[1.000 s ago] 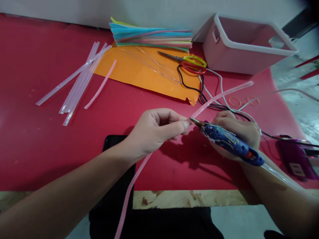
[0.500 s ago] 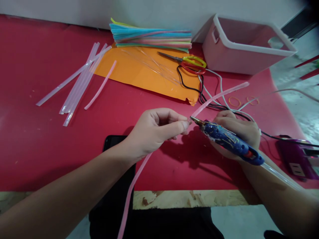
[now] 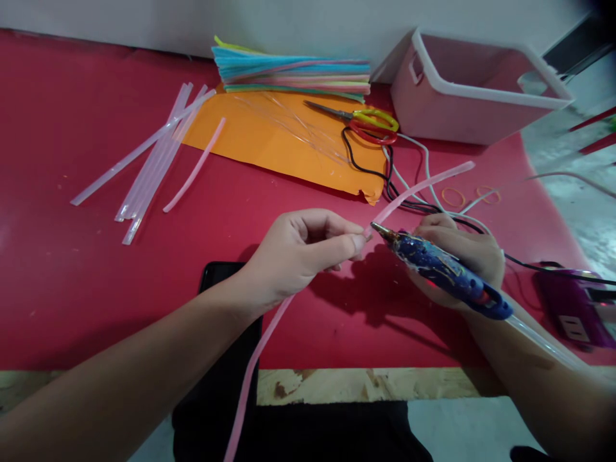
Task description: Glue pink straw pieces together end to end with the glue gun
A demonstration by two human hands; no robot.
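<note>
Broadly, the scene is filled by a table [image 3: 86, 276] covered in red, on whose far right side a pink bin [image 3: 447, 115] is set. Left of the bin, a sheet of orange paper [image 3: 226, 131] is laid flat, its far edge partly covered by a bundle of colored pipe cleaners [image 3: 293, 72]. The left hand [image 3: 303, 250] is held above the near part of the table, thumb and fingertips pinched on a long pink pipe cleaner [image 3: 397, 200], which is stretched up to the right and down to the left past the table's near edge. The right hand [image 3: 464, 250] is curled around a blue glue gun [image 3: 437, 269] and partly hidden behind it; its nozzle is pointed at the pipe cleaner, just beside the left fingertips, though whether contact is made cannot be told. A black device [image 3: 216, 273] is partly covered by the left arm. At the left, clear glue sticks [image 3: 154, 160] are piled, one crossed over the others. Scissors [image 3: 370, 120] are rested mainly on the paper. Nearby, a short pink piece [image 3: 195, 170] is seen, and two rubber bands [image 3: 453, 196] are placed beyond the right hand.
</note>
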